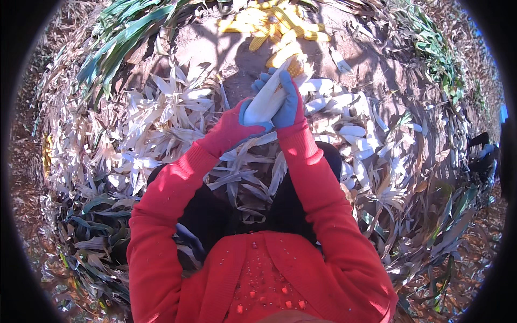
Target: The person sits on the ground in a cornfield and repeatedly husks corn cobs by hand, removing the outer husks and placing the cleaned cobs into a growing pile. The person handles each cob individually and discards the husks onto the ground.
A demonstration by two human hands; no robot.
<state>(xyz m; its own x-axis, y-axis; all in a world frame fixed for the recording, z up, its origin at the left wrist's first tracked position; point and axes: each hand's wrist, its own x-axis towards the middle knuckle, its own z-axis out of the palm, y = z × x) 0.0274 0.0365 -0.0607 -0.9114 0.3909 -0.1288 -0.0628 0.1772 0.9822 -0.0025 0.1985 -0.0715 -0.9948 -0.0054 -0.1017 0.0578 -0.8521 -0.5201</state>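
From my distance, I see the left grip (pixel 238 126) at the near end and the right grip (pixel 292 104) farther along, both closed around one half-opened corn ear (pixel 266 102), probably for steadiness, its kernels (pixel 295 68) pointing toward the far heap of yellow cobs (pixel 286 20).

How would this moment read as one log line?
left hand: holds corn ear; right hand: holds same ear; husk: partly open, kernels showing; beyond: yellow cobs piled

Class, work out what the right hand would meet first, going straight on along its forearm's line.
Beyond the ear in its grip, the right hand would probably meet the yellow cobs piled ahead; depth is unclear, so it might pass above them.
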